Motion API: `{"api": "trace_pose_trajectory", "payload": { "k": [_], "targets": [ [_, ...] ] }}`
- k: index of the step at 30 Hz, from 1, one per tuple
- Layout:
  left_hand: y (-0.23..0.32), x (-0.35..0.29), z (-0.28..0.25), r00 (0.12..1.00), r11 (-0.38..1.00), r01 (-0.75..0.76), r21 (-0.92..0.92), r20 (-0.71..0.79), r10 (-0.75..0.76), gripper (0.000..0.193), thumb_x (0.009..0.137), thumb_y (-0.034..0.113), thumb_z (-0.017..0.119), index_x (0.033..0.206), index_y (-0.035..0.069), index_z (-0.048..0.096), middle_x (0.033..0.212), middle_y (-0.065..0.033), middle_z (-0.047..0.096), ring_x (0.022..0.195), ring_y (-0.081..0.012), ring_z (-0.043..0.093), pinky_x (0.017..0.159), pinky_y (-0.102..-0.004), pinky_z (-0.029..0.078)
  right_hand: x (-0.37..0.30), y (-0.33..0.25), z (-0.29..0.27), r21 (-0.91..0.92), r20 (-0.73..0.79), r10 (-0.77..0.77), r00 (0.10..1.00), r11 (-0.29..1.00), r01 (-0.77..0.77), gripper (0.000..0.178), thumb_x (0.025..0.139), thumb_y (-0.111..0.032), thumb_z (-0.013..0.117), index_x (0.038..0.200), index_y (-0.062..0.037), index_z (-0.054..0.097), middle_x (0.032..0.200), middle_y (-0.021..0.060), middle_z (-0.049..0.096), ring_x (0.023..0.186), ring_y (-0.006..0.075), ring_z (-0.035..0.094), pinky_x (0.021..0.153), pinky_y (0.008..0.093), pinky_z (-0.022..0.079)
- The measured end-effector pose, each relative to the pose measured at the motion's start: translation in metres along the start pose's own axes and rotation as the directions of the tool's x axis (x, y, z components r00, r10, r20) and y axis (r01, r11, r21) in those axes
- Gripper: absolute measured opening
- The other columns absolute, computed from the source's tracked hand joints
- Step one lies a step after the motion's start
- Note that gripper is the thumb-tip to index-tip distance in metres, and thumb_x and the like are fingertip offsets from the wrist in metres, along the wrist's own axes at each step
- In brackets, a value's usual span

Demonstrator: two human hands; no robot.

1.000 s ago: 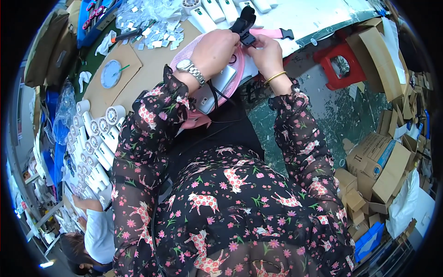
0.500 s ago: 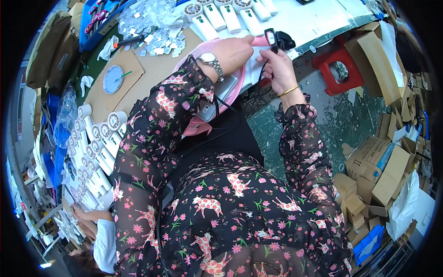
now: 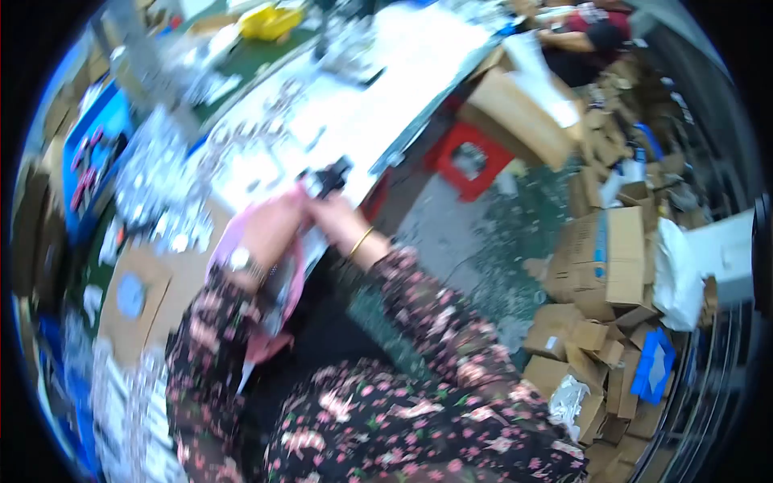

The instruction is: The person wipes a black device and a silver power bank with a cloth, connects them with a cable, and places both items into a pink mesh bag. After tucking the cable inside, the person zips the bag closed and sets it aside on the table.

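Note:
My left hand (image 3: 278, 224), a watch on its wrist, lies over a pink mesh-sided item (image 3: 228, 239) at the table edge. Motion blur smears its fingers, and I cannot make out whether it holds anything. Close against it, my right hand (image 3: 334, 217) has its fingers drawn together at the underside of a small black object (image 3: 332, 177). That object's kind is too blurred to tell. The pink item is partly covered by my left wrist and sleeve.
The white tabletop (image 3: 378, 101) stretches away with blurred parts on it. Clear plastic bags (image 3: 157, 181) and a blue bin (image 3: 98, 153) are at left. A red stool (image 3: 469, 165) stands to the right, beside cardboard boxes (image 3: 592, 253). Another person (image 3: 592, 36) is at the far right.
The whole view has swung to the right and blurred. My hands now appear farther left and lower, closer together. Another person and a yellow item have come into view at the far side.

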State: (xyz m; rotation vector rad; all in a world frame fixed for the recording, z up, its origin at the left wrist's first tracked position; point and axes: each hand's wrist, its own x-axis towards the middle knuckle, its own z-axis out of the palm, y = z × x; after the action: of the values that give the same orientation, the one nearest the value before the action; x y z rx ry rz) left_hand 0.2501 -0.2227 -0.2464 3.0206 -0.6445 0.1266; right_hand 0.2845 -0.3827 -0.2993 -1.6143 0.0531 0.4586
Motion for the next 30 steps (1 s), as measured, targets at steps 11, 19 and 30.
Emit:
{"api": "trace_pose_trajectory", "payload": {
  "k": [11,19,30],
  "targets": [
    [0.024,-0.018,-0.022,0.994,0.991,-0.066,-0.117,-0.089,0.056,0.013,0.090,0.011,0.058,0.102,0.006,0.059,0.097,-0.0152,0.063,0.087,-0.0328,0.068,0.072,-0.0452,0.055,0.005,0.004,0.000,0.145,0.106,0.172,0.979,0.972,-0.186,0.022,0.096,-0.024,0.066,0.086,-0.0053,0.068,0.066,0.0008,0.061,0.047,0.0115,0.052,0.042,0.0291,0.036],
    [0.018,-0.027,-0.004,0.968,0.978,-0.123,-0.171,-0.238,0.080,0.012,0.091,0.012,0.056,0.101,0.006,0.056,0.094,-0.0147,0.063,0.086,-0.0336,0.067,0.072,-0.0441,0.054,0.000,0.002,-0.005,0.012,0.016,0.029,0.999,1.000,-0.029,0.012,0.090,-0.013,0.065,0.091,-0.0014,0.068,0.075,0.0059,0.065,0.061,0.0186,0.063,0.051,0.0332,0.047],
    [0.039,-0.039,0.005,0.936,0.977,-0.202,-0.070,-0.308,0.172,0.006,0.086,0.013,0.061,0.087,0.007,0.059,0.082,-0.0092,0.065,0.079,-0.0287,0.071,0.066,-0.0419,0.057,0.002,-0.009,-0.003,0.285,-0.007,0.031,1.000,0.958,-0.027,0.015,0.084,-0.013,0.080,0.083,-0.0023,0.069,0.073,0.0039,0.066,0.050,0.0095,0.048,0.043,0.0261,0.033]
  ]
}}
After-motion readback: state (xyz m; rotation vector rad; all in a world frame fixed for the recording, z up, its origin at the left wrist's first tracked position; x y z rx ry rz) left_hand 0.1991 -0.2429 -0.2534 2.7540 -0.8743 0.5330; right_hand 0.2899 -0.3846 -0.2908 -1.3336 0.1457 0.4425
